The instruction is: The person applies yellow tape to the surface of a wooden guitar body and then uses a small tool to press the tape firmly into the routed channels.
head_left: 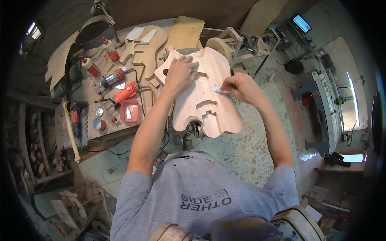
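Note:
A pale, unfinished electric guitar body lies in front of me, with routed pockets and a curved slot cut in its face. My left hand rests on its upper left part, fingers stretched out over the wood. At the body's right side my right hand pinches a small white folded piece against the surface. Whether that piece is sandpaper or cloth I cannot make out. What supports the body underneath is mostly hidden.
On the workbench to the left lie a second guitar body, two glue bottles, red power tools with cords and a red plastic tub. A round sanding disc stands behind the body. A machine frame is at right.

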A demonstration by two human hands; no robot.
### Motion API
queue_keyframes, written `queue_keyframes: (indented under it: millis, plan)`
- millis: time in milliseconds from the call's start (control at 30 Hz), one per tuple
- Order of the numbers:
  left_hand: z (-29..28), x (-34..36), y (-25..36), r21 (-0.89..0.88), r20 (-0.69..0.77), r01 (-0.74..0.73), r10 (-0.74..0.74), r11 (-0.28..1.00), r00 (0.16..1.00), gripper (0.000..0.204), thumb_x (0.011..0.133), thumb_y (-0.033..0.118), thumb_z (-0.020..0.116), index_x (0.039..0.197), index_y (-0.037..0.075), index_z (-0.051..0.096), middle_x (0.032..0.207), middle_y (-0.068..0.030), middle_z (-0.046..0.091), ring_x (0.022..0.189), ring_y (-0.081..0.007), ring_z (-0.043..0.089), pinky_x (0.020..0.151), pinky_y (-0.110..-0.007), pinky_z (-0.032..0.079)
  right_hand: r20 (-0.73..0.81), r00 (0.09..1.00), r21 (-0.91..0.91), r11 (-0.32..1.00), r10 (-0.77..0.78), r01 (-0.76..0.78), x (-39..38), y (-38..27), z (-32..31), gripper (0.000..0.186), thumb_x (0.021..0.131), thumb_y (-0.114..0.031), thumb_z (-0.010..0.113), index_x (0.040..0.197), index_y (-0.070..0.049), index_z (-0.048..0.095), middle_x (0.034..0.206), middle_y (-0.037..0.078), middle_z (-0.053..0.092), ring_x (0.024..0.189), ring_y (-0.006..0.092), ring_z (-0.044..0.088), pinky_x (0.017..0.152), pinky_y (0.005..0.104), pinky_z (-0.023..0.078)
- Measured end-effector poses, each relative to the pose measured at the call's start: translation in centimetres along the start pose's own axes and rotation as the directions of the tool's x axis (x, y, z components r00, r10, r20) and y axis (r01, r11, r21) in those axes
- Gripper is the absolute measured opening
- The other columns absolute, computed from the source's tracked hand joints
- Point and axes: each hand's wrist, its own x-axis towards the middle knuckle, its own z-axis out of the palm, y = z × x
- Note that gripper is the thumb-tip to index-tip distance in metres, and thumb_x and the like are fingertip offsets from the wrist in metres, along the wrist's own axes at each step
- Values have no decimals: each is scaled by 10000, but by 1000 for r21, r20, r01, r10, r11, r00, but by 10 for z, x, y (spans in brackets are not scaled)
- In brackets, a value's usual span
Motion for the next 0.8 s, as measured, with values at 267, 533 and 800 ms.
queue_keyframes:
  millis: [267, 533, 800]
  plan:
    - [7, -1, -3, -7, -30, -32, 32, 999, 999, 433, 888, 204, 785, 1314, 130, 773, 1503, -173, 639, 1452, -360, 529, 1238, -590, 363, -81, 994, -54, 996, -79, 75, 1, -1, 29, 145, 859, -31, 746, 993, -70, 786, 899, 95, 759, 882, 302, 660, 790, 414, 545]
    - [3, 0, -1, 20, -6, -15, 15, 1000, 1000, 401, 915, 240, 775, 1302, 136, 775, 1502, -165, 639, 1441, -349, 536, 1251, -591, 348, -97, 994, -63, 997, -51, 45, 21, 6, 9, 119, 861, -36, 737, 970, -66, 775, 903, 96, 762, 898, 299, 670, 794, 424, 549]
    - [-3, -1, 2, 6, 6, 14, -14, 1000, 1000, 420, 917, 240, 780, 1323, 135, 771, 1531, -167, 625, 1475, -353, 513, 1269, -593, 328, 44, 996, 56, 996, -77, 74, -2, -2, 10, 191, 848, 0, 764, 1020, -77, 798, 882, 105, 722, 926, 283, 673, 809, 402, 560]
